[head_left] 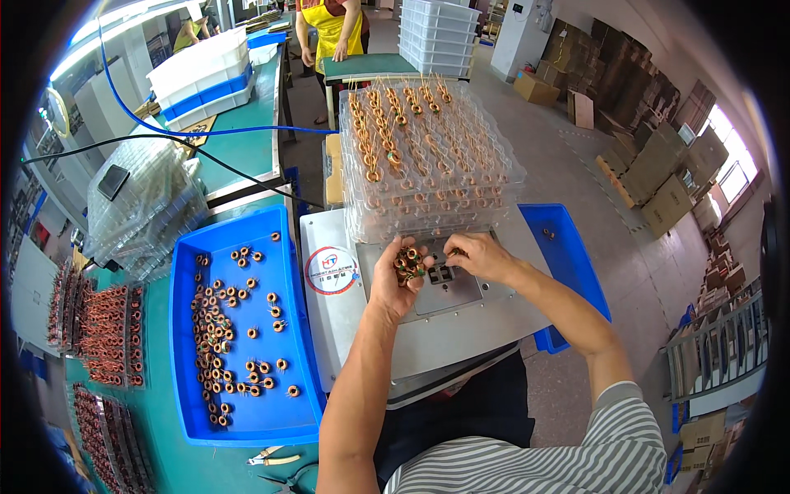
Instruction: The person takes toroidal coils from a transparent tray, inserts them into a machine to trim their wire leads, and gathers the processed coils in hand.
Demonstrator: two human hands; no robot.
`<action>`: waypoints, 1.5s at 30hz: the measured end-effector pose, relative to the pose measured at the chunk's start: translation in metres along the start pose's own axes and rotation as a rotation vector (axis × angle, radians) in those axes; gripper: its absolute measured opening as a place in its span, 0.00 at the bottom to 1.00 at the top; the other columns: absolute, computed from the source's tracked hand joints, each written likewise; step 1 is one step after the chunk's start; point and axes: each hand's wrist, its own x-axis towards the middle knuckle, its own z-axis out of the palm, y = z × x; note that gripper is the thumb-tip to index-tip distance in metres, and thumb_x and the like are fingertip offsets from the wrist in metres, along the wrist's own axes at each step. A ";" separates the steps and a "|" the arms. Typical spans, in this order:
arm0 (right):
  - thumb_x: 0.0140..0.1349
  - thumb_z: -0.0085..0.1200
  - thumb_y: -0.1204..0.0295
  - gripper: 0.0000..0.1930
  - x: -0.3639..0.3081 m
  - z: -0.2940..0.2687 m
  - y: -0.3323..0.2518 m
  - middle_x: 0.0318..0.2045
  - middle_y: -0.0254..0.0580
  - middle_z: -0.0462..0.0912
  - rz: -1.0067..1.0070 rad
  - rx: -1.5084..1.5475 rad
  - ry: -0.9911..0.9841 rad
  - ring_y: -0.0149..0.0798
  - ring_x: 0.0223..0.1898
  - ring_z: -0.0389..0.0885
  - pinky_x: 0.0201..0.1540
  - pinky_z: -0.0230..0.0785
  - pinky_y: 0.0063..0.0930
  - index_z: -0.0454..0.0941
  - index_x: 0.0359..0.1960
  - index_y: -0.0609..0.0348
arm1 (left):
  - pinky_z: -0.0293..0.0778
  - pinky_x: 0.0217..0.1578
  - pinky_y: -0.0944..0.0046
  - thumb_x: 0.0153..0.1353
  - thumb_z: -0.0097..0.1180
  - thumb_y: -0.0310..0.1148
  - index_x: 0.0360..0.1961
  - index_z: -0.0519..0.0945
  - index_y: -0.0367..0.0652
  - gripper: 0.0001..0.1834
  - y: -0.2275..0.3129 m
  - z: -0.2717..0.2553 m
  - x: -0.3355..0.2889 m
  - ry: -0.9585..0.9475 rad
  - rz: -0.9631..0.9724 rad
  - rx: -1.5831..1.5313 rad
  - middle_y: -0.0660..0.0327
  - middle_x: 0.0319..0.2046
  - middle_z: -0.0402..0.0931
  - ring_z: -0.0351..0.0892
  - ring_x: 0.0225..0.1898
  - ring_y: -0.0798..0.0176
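In my cupped left hand (388,286) lie several small copper-wound ring coils (409,263), some with green on them. My right hand (484,257) is closed in a pinch over a metal fixture plate (455,300) with dark square slots. Whatever sits between its fingertips is too small and covered to make out. Both hands are close together above the grey machine top (387,354). Right behind them rises a stack of clear plastic trays (436,202), its upper tray holding rows of copper coils (374,140) with wire leads sticking up.
Loose coils lie in a blue tray (267,412) on the left; another blue bin (588,284) stands right. Pliers (276,458) lie near the front. Coil-filled trays (115,337) sit far left. Blue and black cables cross behind. A person in a yellow apron (333,33) stands beyond.
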 end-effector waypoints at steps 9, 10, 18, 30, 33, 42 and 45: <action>0.54 0.60 0.72 0.09 0.007 -0.003 -0.001 0.32 0.48 0.82 0.029 0.035 -0.121 0.51 0.37 0.81 0.40 0.73 0.41 0.76 0.35 0.61 | 0.66 0.11 0.76 0.68 0.46 0.47 0.43 0.73 0.45 0.16 0.002 0.001 -0.001 0.011 0.006 0.021 0.54 0.37 0.76 0.80 0.33 0.57; 0.54 0.60 0.72 0.09 0.007 0.000 0.002 0.32 0.48 0.82 0.028 0.035 -0.122 0.51 0.37 0.81 0.40 0.73 0.41 0.76 0.35 0.61 | 0.66 0.11 0.76 0.68 0.46 0.47 0.43 0.73 0.45 0.16 0.002 0.002 -0.001 0.010 0.001 0.020 0.54 0.37 0.76 0.80 0.33 0.57; 0.54 0.58 0.77 0.08 0.007 0.023 0.000 0.33 0.50 0.76 -0.078 -0.081 -0.186 0.56 0.39 0.78 0.40 0.71 0.45 0.75 0.36 0.62 | 0.64 0.10 0.76 0.68 0.46 0.47 0.42 0.72 0.45 0.15 0.003 0.001 -0.001 0.003 0.007 0.008 0.55 0.36 0.75 0.79 0.33 0.58; 0.52 0.58 0.78 0.11 0.005 0.033 -0.005 0.32 0.48 0.76 -0.101 -0.182 -0.139 0.55 0.35 0.79 0.36 0.73 0.46 0.74 0.37 0.60 | 0.65 0.10 0.76 0.68 0.47 0.46 0.43 0.73 0.45 0.16 0.004 0.000 -0.002 -0.001 -0.004 -0.010 0.54 0.37 0.76 0.80 0.33 0.57; 0.52 0.58 0.78 0.10 0.004 0.033 -0.005 0.32 0.49 0.76 -0.101 -0.183 -0.121 0.56 0.35 0.78 0.37 0.73 0.46 0.73 0.37 0.61 | 0.66 0.10 0.76 0.68 0.47 0.46 0.43 0.73 0.45 0.16 0.003 0.001 -0.001 -0.002 0.005 0.003 0.54 0.37 0.77 0.80 0.33 0.57; 0.53 0.57 0.78 0.08 -0.001 0.036 -0.003 0.33 0.50 0.76 -0.046 -0.149 -0.098 0.56 0.36 0.79 0.37 0.73 0.45 0.74 0.35 0.63 | 0.66 0.11 0.76 0.68 0.46 0.46 0.42 0.73 0.46 0.15 0.002 0.002 -0.003 0.023 0.000 0.017 0.55 0.37 0.77 0.80 0.33 0.58; 0.53 0.57 0.78 0.08 -0.002 0.034 -0.005 0.33 0.49 0.76 -0.036 -0.131 -0.100 0.57 0.36 0.79 0.37 0.73 0.45 0.74 0.35 0.63 | 0.66 0.11 0.76 0.68 0.46 0.47 0.42 0.73 0.46 0.15 0.002 0.002 -0.003 0.025 0.002 0.017 0.55 0.37 0.77 0.80 0.33 0.58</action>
